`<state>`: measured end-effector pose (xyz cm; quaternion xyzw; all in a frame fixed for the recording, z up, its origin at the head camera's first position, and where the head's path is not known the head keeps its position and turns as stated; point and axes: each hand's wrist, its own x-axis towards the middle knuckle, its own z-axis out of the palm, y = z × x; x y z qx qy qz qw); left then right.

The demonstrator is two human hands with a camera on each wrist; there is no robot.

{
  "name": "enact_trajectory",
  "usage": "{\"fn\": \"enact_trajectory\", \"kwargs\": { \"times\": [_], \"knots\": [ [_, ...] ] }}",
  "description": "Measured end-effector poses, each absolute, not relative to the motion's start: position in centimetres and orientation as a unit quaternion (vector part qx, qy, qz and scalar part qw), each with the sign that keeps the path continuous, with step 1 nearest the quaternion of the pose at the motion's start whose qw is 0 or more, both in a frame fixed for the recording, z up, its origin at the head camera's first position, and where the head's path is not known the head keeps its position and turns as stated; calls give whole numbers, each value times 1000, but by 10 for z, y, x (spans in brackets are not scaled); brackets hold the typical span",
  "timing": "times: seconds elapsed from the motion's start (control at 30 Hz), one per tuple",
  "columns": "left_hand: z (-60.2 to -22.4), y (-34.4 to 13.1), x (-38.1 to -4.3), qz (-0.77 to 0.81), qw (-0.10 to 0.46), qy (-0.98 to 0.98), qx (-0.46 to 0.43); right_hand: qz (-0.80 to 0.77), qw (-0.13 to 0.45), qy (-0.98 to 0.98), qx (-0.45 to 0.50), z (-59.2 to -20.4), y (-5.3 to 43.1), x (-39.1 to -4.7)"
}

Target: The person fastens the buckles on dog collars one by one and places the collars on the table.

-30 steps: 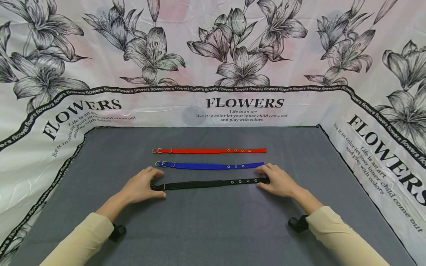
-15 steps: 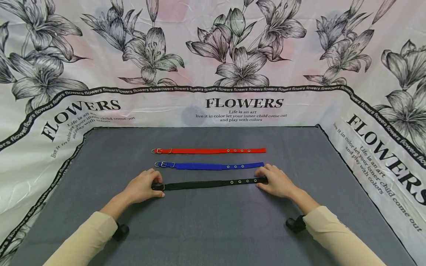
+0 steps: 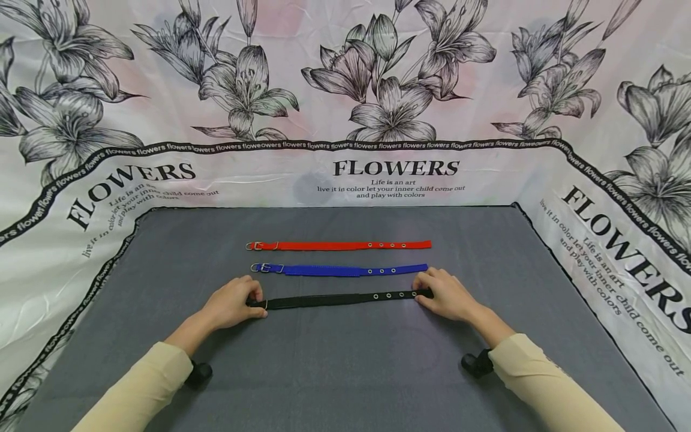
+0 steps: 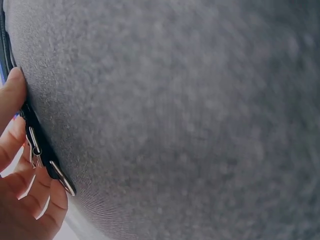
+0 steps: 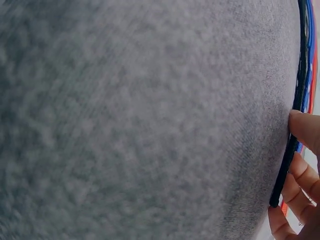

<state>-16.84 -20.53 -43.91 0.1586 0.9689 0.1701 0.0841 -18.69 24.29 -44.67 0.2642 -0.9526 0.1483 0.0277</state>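
A black collar [image 3: 324,300] with metal eyelets lies stretched sideways on the grey cloth, nearest of three. At its buckle end my left hand [image 3: 229,303] pinches it between thumb and fingers. In the left wrist view the metal buckle [image 4: 35,140] and the D-ring [image 4: 62,178] show beside the fingers. My right hand [image 3: 447,293] pinches the eyelet end, and the strap's tip [image 5: 275,200] sticks out past the thumb in the right wrist view. Just beyond lies a blue collar [image 3: 324,270], its eyelet end close to my right fingertips.
Farthest back, a red collar [image 3: 324,245] lies parallel to the blue one. The grey cloth [image 3: 345,372] covers the table. White flower-printed fabric [image 3: 270,174] stands up behind it and along both sides.
Both hands have closed their fingers onto the ends of the black collar and shifted slightly inward. The blue and red collars have stayed where they were.
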Motion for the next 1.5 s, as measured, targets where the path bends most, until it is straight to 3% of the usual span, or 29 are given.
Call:
{"fn": "enact_trajectory", "kwargs": {
  "times": [0.53,0.8,1.3,1.5],
  "knots": [
    [-431,-209,-166,186,74,966,164,152,25,-948,279,-442,242,-187],
    [-426,-208,-164,182,64,969,157,157,52,-946,277,-437,243,-190],
    [-425,-213,-162,200,-18,967,154,184,99,-942,263,-433,244,-195],
    [-422,-216,-163,217,-33,966,136,235,84,-938,241,-431,246,-195]
  ]
}}
